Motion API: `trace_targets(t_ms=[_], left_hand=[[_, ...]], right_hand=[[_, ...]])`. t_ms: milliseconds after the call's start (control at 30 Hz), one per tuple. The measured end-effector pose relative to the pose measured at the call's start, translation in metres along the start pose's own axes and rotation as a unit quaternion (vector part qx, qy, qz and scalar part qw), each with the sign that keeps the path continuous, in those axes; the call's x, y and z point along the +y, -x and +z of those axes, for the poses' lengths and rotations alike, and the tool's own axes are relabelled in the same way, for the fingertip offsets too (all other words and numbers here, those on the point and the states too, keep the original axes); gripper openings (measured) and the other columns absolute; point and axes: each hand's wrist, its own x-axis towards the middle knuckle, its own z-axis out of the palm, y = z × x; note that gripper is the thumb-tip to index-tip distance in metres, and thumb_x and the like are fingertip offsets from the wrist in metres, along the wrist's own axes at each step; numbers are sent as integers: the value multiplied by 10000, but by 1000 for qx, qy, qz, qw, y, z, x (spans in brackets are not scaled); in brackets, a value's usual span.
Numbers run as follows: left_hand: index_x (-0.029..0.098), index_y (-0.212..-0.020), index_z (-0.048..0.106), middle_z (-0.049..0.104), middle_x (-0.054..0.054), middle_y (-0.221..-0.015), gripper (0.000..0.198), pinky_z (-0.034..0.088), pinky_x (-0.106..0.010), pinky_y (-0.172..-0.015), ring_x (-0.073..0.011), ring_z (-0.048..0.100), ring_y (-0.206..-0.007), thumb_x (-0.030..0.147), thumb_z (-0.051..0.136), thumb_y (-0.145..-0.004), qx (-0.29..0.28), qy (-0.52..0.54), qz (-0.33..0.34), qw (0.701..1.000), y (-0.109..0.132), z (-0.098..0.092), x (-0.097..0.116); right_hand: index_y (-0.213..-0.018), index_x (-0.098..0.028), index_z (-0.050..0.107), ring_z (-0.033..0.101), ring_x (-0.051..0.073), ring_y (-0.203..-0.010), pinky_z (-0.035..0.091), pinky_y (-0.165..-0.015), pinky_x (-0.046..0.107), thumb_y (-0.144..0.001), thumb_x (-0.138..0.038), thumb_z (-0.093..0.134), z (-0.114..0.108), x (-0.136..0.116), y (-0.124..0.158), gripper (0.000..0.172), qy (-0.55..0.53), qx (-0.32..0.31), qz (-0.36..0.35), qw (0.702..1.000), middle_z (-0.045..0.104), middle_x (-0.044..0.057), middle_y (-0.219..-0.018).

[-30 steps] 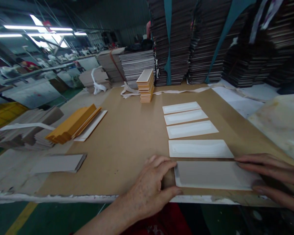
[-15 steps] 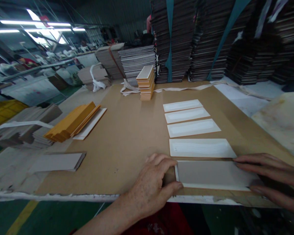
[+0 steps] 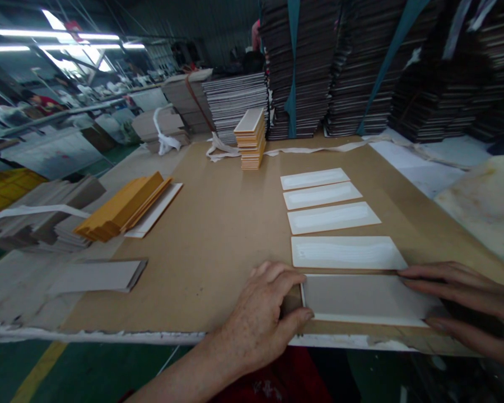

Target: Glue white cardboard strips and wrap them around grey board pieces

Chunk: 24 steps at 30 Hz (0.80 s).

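A grey cardboard strip [image 3: 365,298] lies on a slightly larger white strip with an orange edge, near the front of the table. My left hand [image 3: 262,316] is at its left end, index finger at the far corner and thumb at the near corner. At the right end, my right hand [image 3: 472,296] has fingers along the far edge and thumb on the near edge, covering that end. Just beyond lies a white strip [image 3: 348,252] with a wet-looking streaked coat, and several similar white strips [image 3: 334,217] run in a row behind it.
To the left are a stack of orange strips [image 3: 121,207], grey strips [image 3: 98,276] and bundled grey boards [image 3: 46,215]. An orange-and-white stack [image 3: 251,140] stands at the back. Tall dark board stacks [image 3: 306,67] rise behind the table [image 3: 218,235]. A cloth strip [image 3: 319,150] crosses the rear.
Both hands stay at the ends of the grey cardboard strip with hardly any movement. The whole view has shifted very slightly.
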Motion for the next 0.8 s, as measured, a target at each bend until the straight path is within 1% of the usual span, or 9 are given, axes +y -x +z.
trace_targets(t_ms=[133, 267, 367, 467, 633, 733, 800], left_hand=[[203, -1196, 653, 637, -65, -1182, 384, 415, -471, -987, -255, 547, -1099, 180, 757, -828, -3, -2, -4, 1000, -2, -1, 2], [199, -1176, 682, 638, -64, -1163, 357, 419, -463, -1000, -251, 549, -1097, 180, 759, -828, -8, -9, -9, 1000, -2, -2, 4], [214, -1164, 688, 636, -59, -1157, 342, 434, -465, -981, -254, 551, -1092, 188, 757, -830, -8, -13, -14, 1000, -3, -2, 5], [230, -1139, 692, 641, -57, -1136, 322, 453, -477, -952, -260, 562, -1067, 184, 749, -826, -7, -21, -21, 1000, -4, -1, 4], [249, -1123, 690, 638, -55, -1126, 304, 474, -478, -928, -266, 562, -1067, 181, 721, -828, -1, -29, -17, 999, -5, 3, 0], [266, -1112, 690, 633, -51, -1134, 283, 480, -488, -923, -268, 560, -1065, 186, 696, -841, 4, -35, -17, 999, -5, 4, -2], [272, -1105, 692, 632, -47, -1130, 273, 486, -492, -919, -267, 563, -1059, 193, 692, -844, 5, -36, -15, 999, -5, 5, -3]], right_hand=[[-1333, -526, 578, 578, 277, -1268, 512, -1040, 478, -943, -506, 581, 0, 0, 1, 390, -3, -9, 10, 1000, 591, -17, -1411], [-1324, -520, 593, 580, 273, -1273, 568, -980, 422, -926, -509, 606, -1, 1, -1, 399, -19, -25, 21, 999, 591, -25, -1417], [-1328, -492, 611, 593, 265, -1263, 579, -966, 386, -908, -509, 636, -4, -4, -5, 421, -26, -21, 20, 999, 601, -16, -1409], [-1307, -443, 656, 618, 262, -1233, 581, -960, 363, -891, -497, 671, -10, -15, -11, 419, -42, -26, 22, 999, 637, 7, -1365], [-1256, -396, 703, 646, 269, -1198, 573, -974, 432, -886, -502, 691, -20, -31, -21, 385, -43, -41, 28, 998, 666, 28, -1327], [-1275, -381, 693, 635, 272, -1216, 570, -979, 461, -908, -476, 675, -22, -33, -21, 380, -51, -52, 24, 997, 658, 41, -1343], [-1301, -373, 677, 605, 276, -1259, 557, -1001, 479, -923, -454, 664, -21, -32, -20, 387, -52, -59, 22, 997, 635, 46, -1378]])
